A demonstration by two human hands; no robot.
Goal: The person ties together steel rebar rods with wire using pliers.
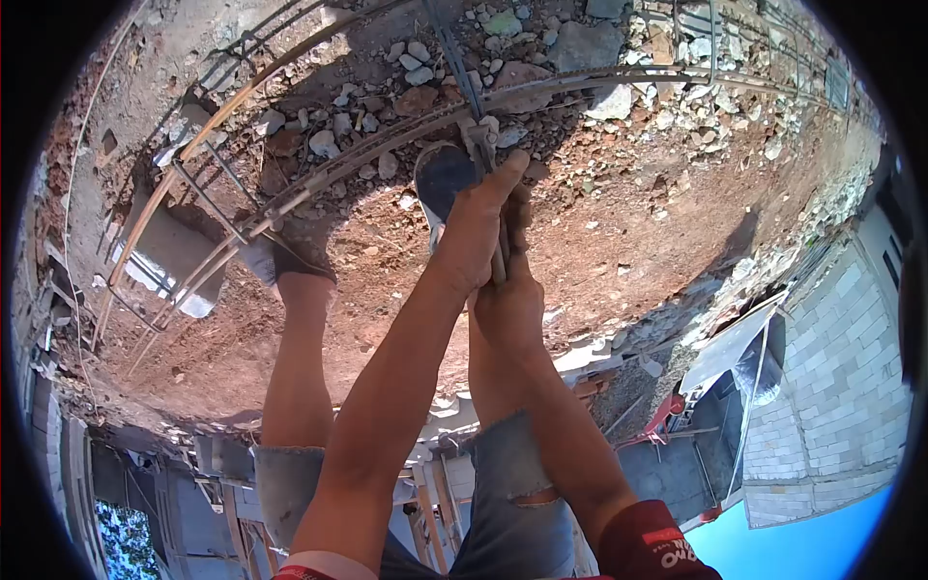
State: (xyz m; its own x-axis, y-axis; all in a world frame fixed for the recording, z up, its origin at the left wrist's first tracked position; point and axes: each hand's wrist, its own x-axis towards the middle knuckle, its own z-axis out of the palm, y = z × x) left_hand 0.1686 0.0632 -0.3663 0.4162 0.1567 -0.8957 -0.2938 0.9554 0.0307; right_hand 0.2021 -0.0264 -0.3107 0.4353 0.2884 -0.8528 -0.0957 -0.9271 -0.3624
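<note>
- Head view, centre: left hand [476, 227] and right hand [512, 311], fingers curled round tool [500, 263].
- Upper centre: tool's top end at rebar [590, 81].
- Right of centre: open dirt [628, 237].
- Right edge: wall [839, 377].

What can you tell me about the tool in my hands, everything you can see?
The tool looks like dull grey-brown metal, with a chunkier head and a slim, straight handle. It points away from you. Your left hand holds it nearer the head, your right hand lower down. The head is at the rusty bars; whether it grips one, I can't tell.
</note>
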